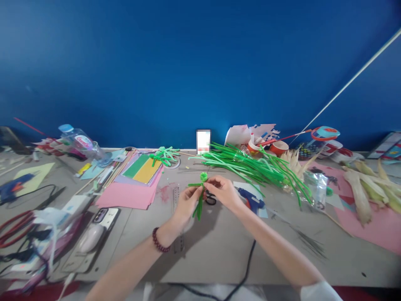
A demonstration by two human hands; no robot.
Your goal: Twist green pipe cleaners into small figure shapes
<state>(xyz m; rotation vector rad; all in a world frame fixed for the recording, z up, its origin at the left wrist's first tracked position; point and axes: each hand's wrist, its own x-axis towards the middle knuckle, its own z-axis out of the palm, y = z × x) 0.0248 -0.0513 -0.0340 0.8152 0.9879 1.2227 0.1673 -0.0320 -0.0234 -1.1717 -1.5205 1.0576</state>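
Note:
My left hand (189,201) pinches a small figure of green pipe cleaners (204,177) above the middle of the table. It has a coiled light-green top, a strand sticking out to the left and a bunch of darker strands hanging down. My right hand (224,191) closes its fingertips on the same piece from the right, just under the coil. Behind the hands, black-handled scissors (211,200) lie on the table, partly hidden. A clear ruler (178,242) lies beneath my left hand and wrist.
A heap of green pipe cleaners (247,165) spreads at the back right. A blue glue gun (254,200) lies right of my hands, its cord running to the front edge. Coloured sheets (128,194), a phone (106,219) and a plastic bottle (79,140) are at left. Corn husks (360,196) lie far right.

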